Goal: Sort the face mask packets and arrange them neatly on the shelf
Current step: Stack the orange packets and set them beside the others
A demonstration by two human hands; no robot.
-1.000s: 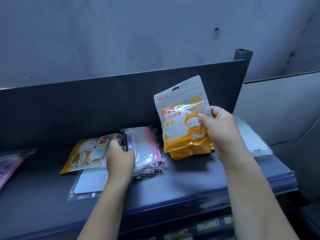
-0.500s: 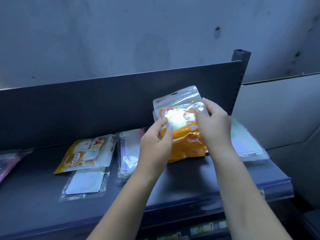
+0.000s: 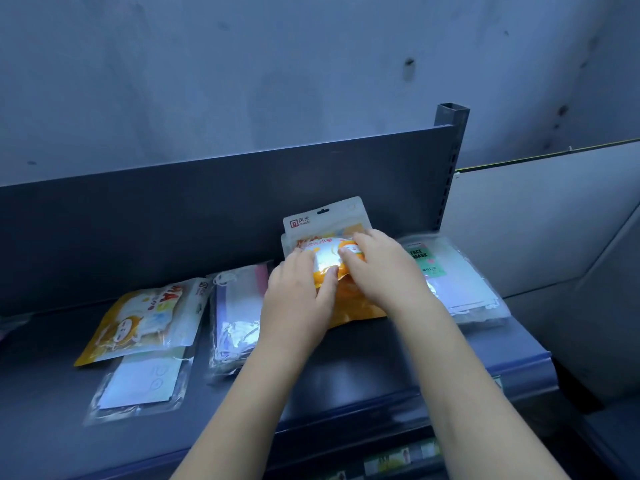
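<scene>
A stack of orange-and-white cartoon mask packets (image 3: 325, 221) lies on the dark shelf (image 3: 363, 368) at centre right, its top edge against the back panel. My left hand (image 3: 298, 299) rests on the stack's left part, fingers laid over it. My right hand (image 3: 379, 271) presses on its right part, fingers pointing left. Another orange cartoon packet (image 3: 145, 317) lies to the left, partly over a clear packet with a white mask (image 3: 138, 382). Between them and my hands sit clear packets of pink and white masks (image 3: 237, 306).
Clear packets with a green "FACE MASK" label (image 3: 453, 282) are stacked at the shelf's right end. The dark back panel (image 3: 173, 223) and an upright post (image 3: 452, 133) bound the shelf. A pale wall panel stands to the right. A lower shelf's labels (image 3: 398, 459) show below.
The orange packet held upright in my right hand came down onto the stack. My left hand left the packets on the left and joined the right hand on it.
</scene>
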